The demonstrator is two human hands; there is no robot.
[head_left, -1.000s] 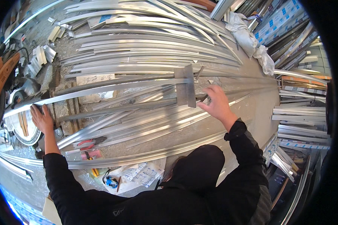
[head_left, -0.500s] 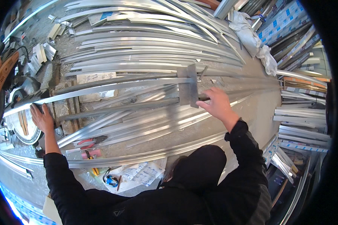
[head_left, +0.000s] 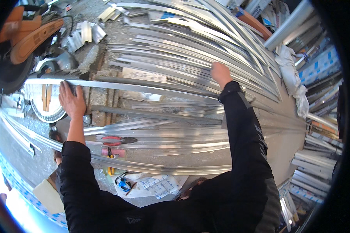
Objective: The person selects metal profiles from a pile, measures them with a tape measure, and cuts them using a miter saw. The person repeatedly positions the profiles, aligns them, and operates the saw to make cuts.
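Strip (head_left: 144, 89) runs left to right, its left part over the saw (head_left: 35, 42), touching the nearer left hand's (head_left: 72, 101) open fingers; right hand (head_left: 221, 73) curls beyond its far edge, grip unclear.

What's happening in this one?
A person in a dark jacket is handling a long metal strip at a miter saw with an orange handle. The left hand lies flat at the strip, beside the saw's round base. The right hand, fingers bent, is stretched out over the metal profiles beyond the strip; whether it grips anything is unclear. Red-handled pliers and papers lie nearer the person.
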